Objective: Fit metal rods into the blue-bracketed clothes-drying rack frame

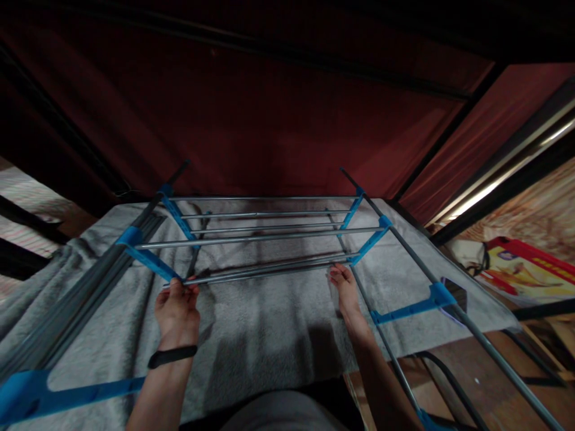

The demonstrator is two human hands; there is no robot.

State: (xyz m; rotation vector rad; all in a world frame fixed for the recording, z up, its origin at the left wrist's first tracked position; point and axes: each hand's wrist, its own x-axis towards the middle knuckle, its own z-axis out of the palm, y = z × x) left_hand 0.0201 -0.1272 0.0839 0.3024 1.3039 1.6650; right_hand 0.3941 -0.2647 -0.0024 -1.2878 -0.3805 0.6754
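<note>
A partly built rack of grey metal tubes and blue plastic brackets lies across a grey blanket. My left hand (177, 305), with a black band on the wrist, pinches the left end of a metal rod (265, 272) beside the left blue bracket (150, 261). At the rod's other end, my right hand (345, 286) has its fingers closed around it, just below the right blue bracket (369, 244). Several crossbars, including a thicker front one (260, 238), span the two sides. A lower right bracket (406, 310) has no crossbar in it.
Loose grey tubes (76, 305) lie bundled on the left of the blanket (265, 335). A dark, flat object (454, 298) sits behind the right upright. Red fabric (269, 120) hangs at the back. At right are a red and yellow package (530, 269) and a dark frame.
</note>
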